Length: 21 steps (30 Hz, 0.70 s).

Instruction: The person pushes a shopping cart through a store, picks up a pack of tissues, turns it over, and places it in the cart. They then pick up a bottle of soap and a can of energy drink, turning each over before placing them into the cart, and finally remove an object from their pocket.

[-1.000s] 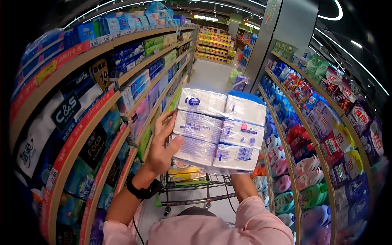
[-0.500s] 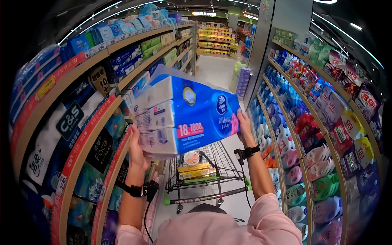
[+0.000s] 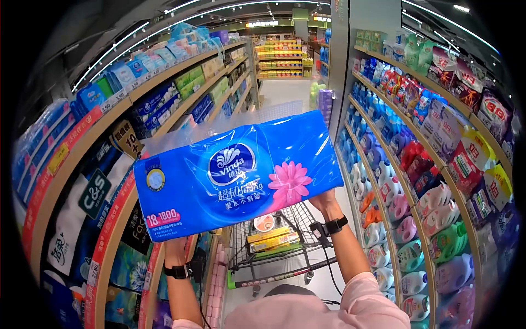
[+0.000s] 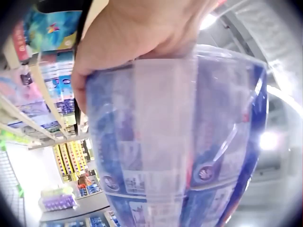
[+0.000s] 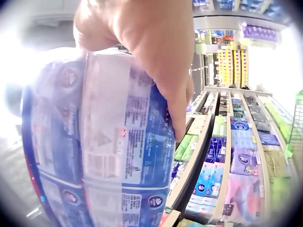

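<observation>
A large blue plastic-wrapped pack of tissues [image 3: 285,140] is held up in front of the body, its printed broad face with a pink flower turned to the head camera. My left hand [image 4: 137,33] grips one end of it, a digit bent over the edge in the left wrist view; in the head view that hand is mostly hidden behind the pack. At the other end my right hand [image 5: 142,42] holds on, a digit reaching down along the side. White bundles show through the clear wrap in both wrist views.
Below the pack stands a wire shopping cart [image 3: 274,268] with yellow boxes [image 3: 272,241] and a round-lidded tub [image 3: 264,222] inside. Tissue shelves [image 3: 109,219] line the left side, detergent bottles [image 3: 408,230] the right. Purple packs [image 3: 325,101] stand by the pillar ahead.
The pack has been turned from its white end, through an angled view, to its broad blue face. My hands now sit at its two ends, and the cart shows below.
</observation>
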Motion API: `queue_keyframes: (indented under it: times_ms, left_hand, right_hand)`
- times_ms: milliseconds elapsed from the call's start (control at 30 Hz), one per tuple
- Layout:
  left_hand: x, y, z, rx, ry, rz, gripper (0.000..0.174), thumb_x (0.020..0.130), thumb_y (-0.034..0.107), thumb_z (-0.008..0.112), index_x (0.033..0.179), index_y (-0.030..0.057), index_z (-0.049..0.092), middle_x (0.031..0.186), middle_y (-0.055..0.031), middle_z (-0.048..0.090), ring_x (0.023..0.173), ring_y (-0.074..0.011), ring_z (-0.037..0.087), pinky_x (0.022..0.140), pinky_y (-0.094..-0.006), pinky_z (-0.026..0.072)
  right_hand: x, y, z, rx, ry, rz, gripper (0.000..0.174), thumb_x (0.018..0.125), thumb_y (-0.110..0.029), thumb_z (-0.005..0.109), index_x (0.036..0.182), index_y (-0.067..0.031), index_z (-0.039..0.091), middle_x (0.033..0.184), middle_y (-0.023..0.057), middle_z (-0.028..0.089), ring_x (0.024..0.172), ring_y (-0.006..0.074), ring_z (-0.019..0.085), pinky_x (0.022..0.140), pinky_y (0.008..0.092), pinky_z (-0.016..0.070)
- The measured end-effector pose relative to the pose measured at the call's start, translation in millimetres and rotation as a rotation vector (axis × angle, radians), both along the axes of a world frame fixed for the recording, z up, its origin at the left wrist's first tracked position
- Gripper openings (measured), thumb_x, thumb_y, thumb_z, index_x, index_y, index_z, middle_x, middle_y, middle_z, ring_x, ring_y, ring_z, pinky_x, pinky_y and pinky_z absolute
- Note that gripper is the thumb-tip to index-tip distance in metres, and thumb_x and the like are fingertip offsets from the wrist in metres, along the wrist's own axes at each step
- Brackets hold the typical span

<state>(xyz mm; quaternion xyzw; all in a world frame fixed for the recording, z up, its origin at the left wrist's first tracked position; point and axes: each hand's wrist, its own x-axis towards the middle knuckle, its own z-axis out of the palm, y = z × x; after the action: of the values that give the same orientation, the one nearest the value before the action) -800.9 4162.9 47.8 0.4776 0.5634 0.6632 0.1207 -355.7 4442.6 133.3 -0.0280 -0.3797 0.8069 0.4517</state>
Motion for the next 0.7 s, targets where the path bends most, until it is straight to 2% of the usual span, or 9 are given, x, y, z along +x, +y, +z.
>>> queue_keyframes:
  times_ms: [67,133,167,333,367,467,533,600,700]
  left_hand:
    - [68,-14,67,0.312,-0.56,-0.129,0.066,0.099,0.055,0.048,0.149,0.0133,0.037,0.149,-0.0112,0.043,0.135,-0.033,0.043,0.111,-0.055,0.0365]
    - [133,-34,149,0.432,-0.734,-0.307,0.079,0.095,0.067,0.044,0.152,0.015,0.031,0.152,-0.0102,0.038,0.136,-0.0346,0.041,0.114,-0.0543,0.0334]
    - [141,-41,153,0.509,-0.69,-0.573,0.085,0.092,0.073,0.041,0.154,0.0158,0.028,0.155,-0.0107,0.035,0.139,-0.0367,0.037,0.115,-0.0571,0.0299]
    - [109,-43,118,0.279,-0.59,-0.521,0.078,0.096,0.066,0.041,0.154,0.0155,0.027,0.158,-0.0116,0.032,0.142,-0.0393,0.033,0.114,-0.0638,0.0242]
    - [119,-32,124,0.244,-0.637,-0.498,0.075,0.098,0.063,0.04,0.154,0.0152,0.028,0.157,-0.012,0.033,0.142,-0.0396,0.032,0.115,-0.0639,0.023]
    - [111,-15,99,0.21,-0.855,-0.573,0.065,0.102,0.051,0.042,0.152,0.0123,0.032,0.156,-0.0151,0.035,0.143,-0.0409,0.031,0.116,-0.0639,0.0194]
    - [114,3,80,0.209,-0.951,-0.669,0.064,0.102,0.049,0.043,0.154,0.0129,0.03,0.156,-0.0119,0.035,0.141,-0.0381,0.034,0.112,-0.0648,0.0277]
    - [117,29,53,0.168,-1.03,-0.491,0.062,0.101,0.05,0.045,0.148,0.0104,0.04,0.148,-0.0129,0.047,0.131,-0.033,0.048,0.11,-0.0565,0.0364]
    - [68,50,-38,0.011,-0.744,-0.266,0.052,0.101,0.046,0.048,0.136,0.0074,0.053,0.129,-0.0113,0.061,0.11,-0.0245,0.062,0.099,-0.0428,0.0501]
  right_hand:
    - [9,-9,12,-0.006,0.028,0.026,0.075,0.093,-0.058,0.055,0.146,-0.0082,0.039,0.143,0.0143,0.05,0.129,0.0336,0.05,0.107,0.0601,0.0393]
    - [16,-18,19,-0.021,-0.04,0.002,0.067,0.095,-0.05,0.055,0.145,-0.0075,0.04,0.141,0.0149,0.051,0.128,0.0332,0.051,0.103,0.0594,0.0424]
    - [18,-19,14,-0.042,-0.024,0.009,0.065,0.096,-0.048,0.055,0.144,-0.0072,0.041,0.14,0.0148,0.051,0.127,0.033,0.051,0.102,0.0592,0.0432]
    - [30,-29,34,0.062,-0.061,-0.078,0.064,0.098,-0.041,0.054,0.148,-0.0054,0.036,0.139,0.0163,0.051,0.124,0.0321,0.053,0.102,0.0548,0.0458]
    - [34,-40,48,0.062,0.016,-0.098,0.074,0.094,-0.039,0.063,0.151,-0.004,0.032,0.137,0.0164,0.051,0.125,0.0292,0.052,0.103,0.0464,0.0452]
    - [28,-48,56,0.359,-0.143,-0.373,0.091,0.087,-0.039,0.075,0.154,-0.0025,0.026,0.138,0.0166,0.049,0.127,0.0257,0.049,0.105,0.0401,0.0422]
    - [32,-62,66,0.45,-0.189,-0.49,0.095,0.083,-0.041,0.08,0.153,-0.0011,0.029,0.14,0.0175,0.046,0.129,0.024,0.046,0.108,0.0364,0.0393]
    - [35,-84,81,0.436,-0.109,-0.48,0.088,0.087,-0.04,0.077,0.152,-0.0005,0.032,0.141,0.0179,0.045,0.129,0.0246,0.046,0.108,0.0371,0.0395]
    - [44,-92,86,0.441,-0.053,-0.205,0.077,0.093,-0.034,0.07,0.151,0.0003,0.033,0.147,0.0164,0.042,0.131,0.026,0.047,0.107,0.0387,0.0403]
